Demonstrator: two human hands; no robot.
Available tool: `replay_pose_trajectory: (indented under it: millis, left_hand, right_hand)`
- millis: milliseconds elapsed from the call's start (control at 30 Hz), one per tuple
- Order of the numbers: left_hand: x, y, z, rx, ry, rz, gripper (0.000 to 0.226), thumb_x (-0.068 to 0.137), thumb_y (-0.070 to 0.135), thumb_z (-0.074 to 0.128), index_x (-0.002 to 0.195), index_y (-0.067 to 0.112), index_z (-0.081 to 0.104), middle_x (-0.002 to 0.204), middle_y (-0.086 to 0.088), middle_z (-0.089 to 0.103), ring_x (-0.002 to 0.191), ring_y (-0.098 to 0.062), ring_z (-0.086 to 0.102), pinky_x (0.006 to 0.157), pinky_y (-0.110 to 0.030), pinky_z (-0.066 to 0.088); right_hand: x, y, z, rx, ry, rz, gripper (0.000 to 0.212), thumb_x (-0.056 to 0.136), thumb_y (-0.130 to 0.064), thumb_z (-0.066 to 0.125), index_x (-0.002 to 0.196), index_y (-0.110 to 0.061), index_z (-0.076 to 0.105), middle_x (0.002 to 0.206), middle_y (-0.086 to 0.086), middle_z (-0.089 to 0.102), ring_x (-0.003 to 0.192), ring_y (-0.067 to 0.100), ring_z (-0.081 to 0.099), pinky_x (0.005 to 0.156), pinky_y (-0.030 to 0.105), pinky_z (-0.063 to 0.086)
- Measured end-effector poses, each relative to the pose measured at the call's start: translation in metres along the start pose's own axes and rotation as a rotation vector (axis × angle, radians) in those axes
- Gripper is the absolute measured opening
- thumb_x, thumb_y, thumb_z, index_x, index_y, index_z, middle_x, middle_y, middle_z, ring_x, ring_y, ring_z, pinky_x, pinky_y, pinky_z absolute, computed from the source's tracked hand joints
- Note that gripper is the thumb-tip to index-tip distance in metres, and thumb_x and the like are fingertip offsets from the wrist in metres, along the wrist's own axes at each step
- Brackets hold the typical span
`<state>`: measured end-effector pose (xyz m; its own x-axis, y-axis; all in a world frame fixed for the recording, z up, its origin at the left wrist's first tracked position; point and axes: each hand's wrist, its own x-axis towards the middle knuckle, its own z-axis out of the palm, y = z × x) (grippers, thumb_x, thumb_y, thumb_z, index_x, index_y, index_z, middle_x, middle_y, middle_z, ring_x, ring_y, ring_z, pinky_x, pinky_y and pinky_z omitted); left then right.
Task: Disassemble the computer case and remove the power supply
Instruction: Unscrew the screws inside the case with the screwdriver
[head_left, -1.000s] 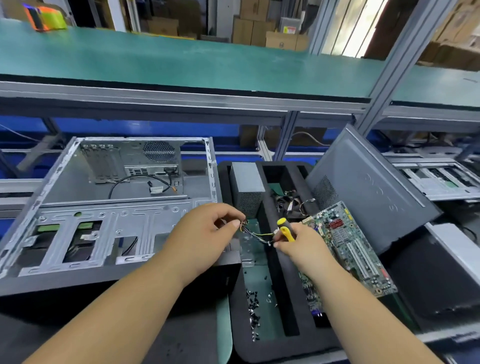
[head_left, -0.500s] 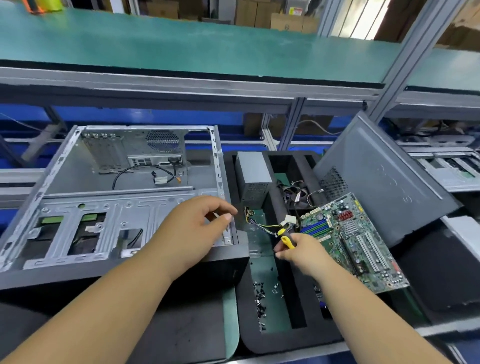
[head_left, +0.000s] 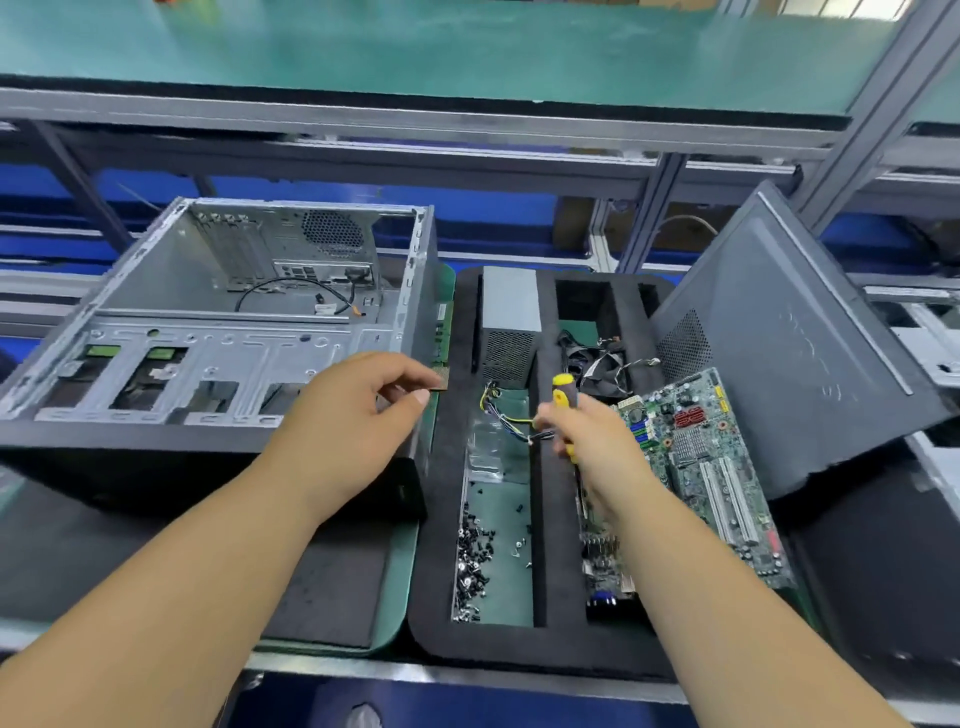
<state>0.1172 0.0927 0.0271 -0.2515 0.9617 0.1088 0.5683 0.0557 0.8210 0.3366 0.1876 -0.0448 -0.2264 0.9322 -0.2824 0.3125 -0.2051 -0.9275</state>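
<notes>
— Over at the left end of the bench, why does the computer case (head_left: 218, 332) lie on its side?

— So you can look straight down into it. It is nearly bare inside; only a thin black cable (head_left: 291, 291) lies near its back wall.

— What is my left hand (head_left: 358, 426) doing?

— It hangs at the case's right front corner, fingers loosely curled. I cannot tell if it holds anything.

— And my right hand (head_left: 587, 441)?

— It grips the yellow screwdriver (head_left: 563, 397), handle up. You have it ready over the black foam tray (head_left: 441, 597).

— Where is the power supply (head_left: 509, 322)?

— Out of the case already, I think. The grey box stands in the tray's far left corner, its wires (head_left: 506, 415) trailing toward you.

— Why the tray?

— To keep parts sorted. The small screws (head_left: 475, 561) lie in the near left slot, and the motherboard (head_left: 696, 467) leans in the right slot. The side panel (head_left: 789, 332) leans at the tray's right edge, out of your way.
</notes>
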Motion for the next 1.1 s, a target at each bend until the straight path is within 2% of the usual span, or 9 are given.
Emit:
replay_pose_trajectory:
  millis: [133,233,400,467,533,733,867,967,1100]
  left_hand:
    - [-0.011,0.002,-0.003,0.005,0.075,-0.019,0.021,0.09,0.02,0.064,0.092,0.04,0.071,0.09,0.019,0.063,0.079,0.002,0.057,0.073,-0.016,0.041]
    - [-0.02,0.002,-0.01,0.018,0.109,-0.002,0.022,0.09,0.02,0.064,0.094,0.04,0.071,0.096,0.018,0.065,0.087,0.001,0.058,0.074,-0.012,0.04]
    - [-0.036,-0.008,-0.032,0.025,0.149,-0.004,0.026,0.089,0.017,0.063,0.097,0.041,0.069,0.099,0.018,0.065,0.093,0.001,0.058,0.075,-0.008,0.04]
    - [-0.039,-0.015,-0.044,0.013,0.184,-0.014,0.026,0.088,0.016,0.064,0.096,0.041,0.07,0.099,0.018,0.065,0.093,0.002,0.057,0.073,-0.003,0.039]
    - [-0.039,-0.023,-0.057,0.005,0.209,-0.022,0.026,0.088,0.016,0.065,0.096,0.04,0.07,0.097,0.02,0.065,0.091,0.003,0.057,0.07,-0.003,0.038]
    - [-0.029,-0.048,-0.095,0.021,0.221,0.016,0.022,0.088,0.018,0.065,0.097,0.038,0.07,0.094,0.027,0.062,0.087,0.005,0.056,0.075,-0.012,0.04]
    - [-0.028,-0.073,-0.134,0.084,0.218,0.031,0.021,0.088,0.021,0.065,0.102,0.037,0.069,0.1,0.027,0.061,0.094,0.004,0.055,0.081,-0.006,0.039]
    - [-0.025,-0.098,-0.175,0.201,0.273,-0.008,0.028,0.087,0.025,0.067,0.114,0.033,0.065,0.11,0.019,0.059,0.103,-0.001,0.054,0.093,-0.024,0.042]
    - [-0.016,-0.131,-0.225,0.335,0.282,-0.253,0.054,0.083,0.045,0.066,0.133,0.032,0.05,0.128,-0.003,0.05,0.116,-0.024,0.05,0.094,-0.038,0.044]
  right_hand:
    - [-0.012,-0.035,-0.015,-0.053,0.068,-0.199,0.023,0.081,-0.051,0.052,0.073,-0.038,0.068,0.083,-0.017,0.065,0.079,0.001,0.058,0.069,0.031,0.04]
    - [-0.02,-0.056,-0.021,-0.09,0.123,-0.355,0.027,0.088,-0.057,0.049,0.082,-0.039,0.068,0.076,-0.021,0.066,0.067,0.0,0.058,0.059,0.026,0.044]
    - [-0.025,-0.077,-0.011,0.083,0.152,-0.42,0.017,0.092,-0.043,0.061,0.089,-0.028,0.069,0.07,-0.014,0.065,0.064,0.005,0.056,0.065,0.03,0.045]
    - [-0.029,-0.083,0.0,0.133,0.133,-0.454,0.005,0.092,-0.032,0.065,0.092,-0.031,0.07,0.08,-0.008,0.071,0.076,0.01,0.064,0.074,0.033,0.051]
    - [-0.032,-0.087,0.012,0.137,0.103,-0.483,0.013,0.089,-0.022,0.068,0.095,-0.034,0.07,0.091,-0.006,0.072,0.087,0.011,0.068,0.079,0.029,0.053]
    - [-0.036,-0.105,0.063,0.125,0.034,-0.51,0.014,0.093,-0.03,0.061,0.105,-0.033,0.066,0.092,-0.003,0.074,0.093,0.011,0.069,0.078,0.031,0.051]
    - [-0.043,-0.118,0.113,0.135,0.027,-0.489,0.018,0.096,-0.025,0.062,0.11,-0.034,0.066,0.083,0.002,0.074,0.078,0.013,0.072,0.065,0.022,0.053]
    - [-0.047,-0.126,0.153,0.023,0.019,-0.469,0.022,0.097,-0.024,0.06,0.113,-0.04,0.062,0.085,-0.004,0.075,0.081,0.006,0.071,0.069,0.019,0.05]
    - [-0.046,-0.133,0.196,-0.356,0.059,-0.469,0.031,0.096,-0.041,0.057,0.125,-0.048,0.048,0.1,-0.011,0.065,0.091,0.009,0.06,0.075,0.03,0.048]
